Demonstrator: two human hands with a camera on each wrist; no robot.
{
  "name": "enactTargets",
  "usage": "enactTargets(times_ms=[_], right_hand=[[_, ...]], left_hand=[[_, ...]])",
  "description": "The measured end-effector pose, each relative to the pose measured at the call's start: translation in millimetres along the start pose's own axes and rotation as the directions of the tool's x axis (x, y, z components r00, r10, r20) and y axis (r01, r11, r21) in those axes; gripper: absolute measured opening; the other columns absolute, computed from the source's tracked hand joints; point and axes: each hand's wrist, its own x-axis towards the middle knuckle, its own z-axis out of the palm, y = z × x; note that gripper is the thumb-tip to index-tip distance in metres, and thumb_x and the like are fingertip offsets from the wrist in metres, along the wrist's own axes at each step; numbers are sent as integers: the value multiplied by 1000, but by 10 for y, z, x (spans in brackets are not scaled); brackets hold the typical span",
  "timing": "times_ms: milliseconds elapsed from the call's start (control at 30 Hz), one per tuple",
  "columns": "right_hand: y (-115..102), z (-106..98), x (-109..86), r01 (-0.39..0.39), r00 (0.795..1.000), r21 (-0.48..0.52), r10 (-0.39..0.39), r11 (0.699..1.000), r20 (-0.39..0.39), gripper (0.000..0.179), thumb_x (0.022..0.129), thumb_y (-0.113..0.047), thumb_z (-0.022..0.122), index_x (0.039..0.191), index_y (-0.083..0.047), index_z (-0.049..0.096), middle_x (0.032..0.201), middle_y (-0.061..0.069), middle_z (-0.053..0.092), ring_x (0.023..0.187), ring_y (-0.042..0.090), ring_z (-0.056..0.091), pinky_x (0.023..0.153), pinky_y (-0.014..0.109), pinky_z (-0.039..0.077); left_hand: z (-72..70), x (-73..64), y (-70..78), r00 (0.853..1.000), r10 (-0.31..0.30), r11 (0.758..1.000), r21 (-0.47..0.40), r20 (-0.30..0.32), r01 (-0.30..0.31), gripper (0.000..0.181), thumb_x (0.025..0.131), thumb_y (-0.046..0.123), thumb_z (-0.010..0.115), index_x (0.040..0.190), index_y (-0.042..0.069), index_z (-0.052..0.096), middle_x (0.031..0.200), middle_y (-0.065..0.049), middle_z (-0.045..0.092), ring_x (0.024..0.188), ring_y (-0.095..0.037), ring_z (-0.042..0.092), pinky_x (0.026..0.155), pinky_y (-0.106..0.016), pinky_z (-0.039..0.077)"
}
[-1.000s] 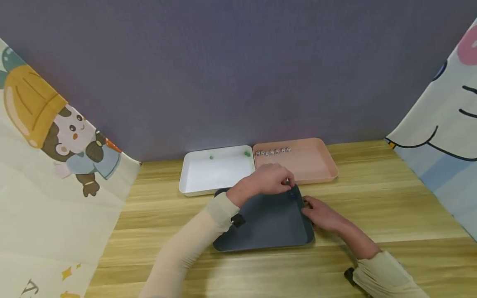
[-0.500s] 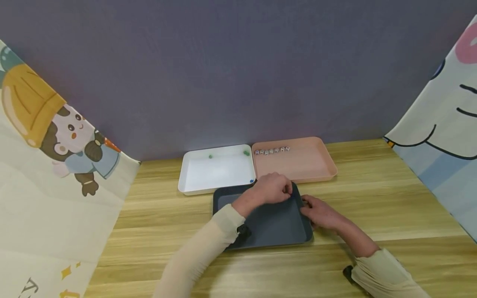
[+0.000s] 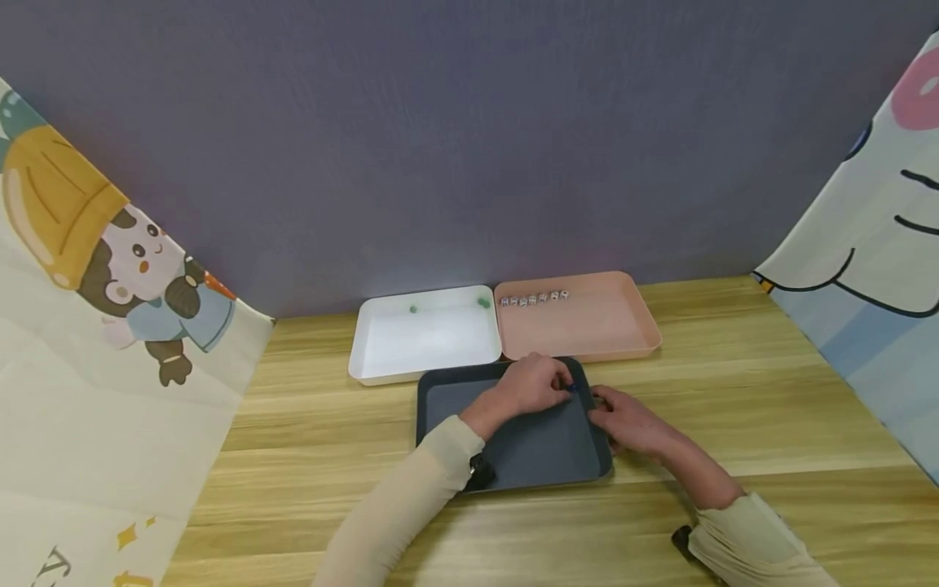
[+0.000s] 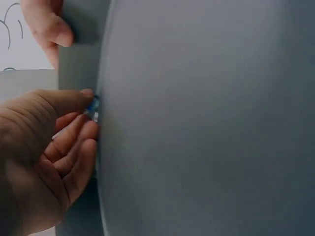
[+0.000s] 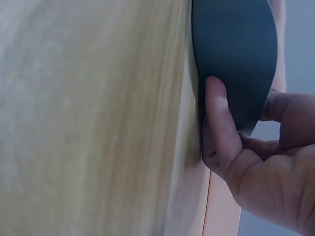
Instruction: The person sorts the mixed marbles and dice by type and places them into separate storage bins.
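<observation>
My left hand (image 3: pixel 530 383) reaches into the dark grey tray (image 3: pixel 546 456) near its far right corner. Between its thumb and curled fingers it pinches a small glassy blue marble (image 4: pixel 93 104), close against the tray wall. The marble is mostly covered by the fingers. My right hand (image 3: pixel 634 420) grips the right rim of the same tray from outside, with fingers on both sides of the wall in the right wrist view.
Behind the dark tray stand a white tray (image 3: pixel 425 346) with a few green marbles (image 3: pixel 483 302) and a pink tray (image 3: pixel 601 334) with a row of several dice (image 3: pixel 533 300). All stand on a wooden table (image 3: pixel 293 456) before a grey backdrop (image 3: pixel 469 147).
My left hand has moved slightly nearer along the tray's right wall. A blue spot seen in the white tray's near right corner half a second ago no longer shows. The right hand keeps its grip.
</observation>
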Motion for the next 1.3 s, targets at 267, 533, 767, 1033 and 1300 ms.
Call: enactTargets(times_ms=[267,533,767,1033,1300], right_hand=[[13,-12,10,21,1000,30,-22,999,17,50,102,-12,45,146,7,29,110,22,59,84,31,65,61,46,55],[7,-22,9,33,999,24,-34,999,28,48,103,-14,45,145,5,32,113,23,59,85,31,66,62,45,55],[11,-26,7,23,999,17,-24,1000,24,49,103,-14,45,146,5,29,115,24,58,88,32,64,62,46,55],[3,-11,4,10,1000,-5,-10,1000,1,50,102,-13,45,146,5,30,110,22,58,85,29,64,62,44,55],[16,-8,29,-3,1000,-30,2,1000,-23,47,102,-14,45,144,4,34,108,20,59,84,28,64,62,43,55]], left_hand=[[85,34,-72,1000,8,998,-58,-4,-8,24,87,34,74,107,20,74,73,16,63,61,5,54,58,-15,44],[117,56,-87,1000,29,994,-106,10,-28,22,86,36,75,104,23,75,70,19,61,58,5,54,55,-14,44],[125,68,-43,1000,26,994,-107,15,-24,18,87,35,75,101,23,76,70,19,61,57,6,54,55,-14,44],[56,45,-33,999,43,988,-148,5,-41,16,86,35,76,95,21,76,69,19,61,57,5,55,57,-13,45],[-168,-77,-5,995,92,979,-180,-47,-99,18,88,36,73,96,20,75,67,18,59,55,2,54,54,-16,44]])
